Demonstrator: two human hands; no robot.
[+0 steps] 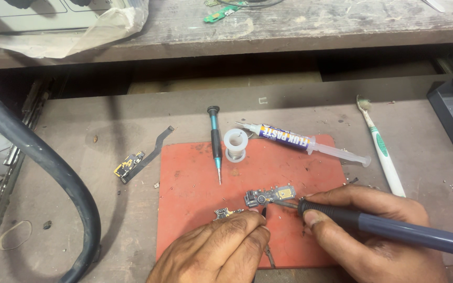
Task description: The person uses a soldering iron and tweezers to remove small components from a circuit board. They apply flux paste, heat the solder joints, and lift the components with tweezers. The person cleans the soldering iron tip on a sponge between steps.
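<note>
Two hands (213,251) (373,230), one soldering iron (394,228), two small circuit boards (269,196) (129,165), one screwdriver (216,144)

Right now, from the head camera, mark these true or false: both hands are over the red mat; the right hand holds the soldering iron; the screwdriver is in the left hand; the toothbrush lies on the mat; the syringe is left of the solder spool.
1. Both hands are over the red mat. True: the left hand and right hand work at its front edge.
2. The right hand holds the soldering iron. True; its tip is at the small circuit board.
3. The screwdriver is in the left hand. False: it lies free, partly on the mat.
4. The toothbrush lies on the mat. False: it lies on the table, right of it.
5. The syringe is left of the solder spool. False: right of it.
</note>
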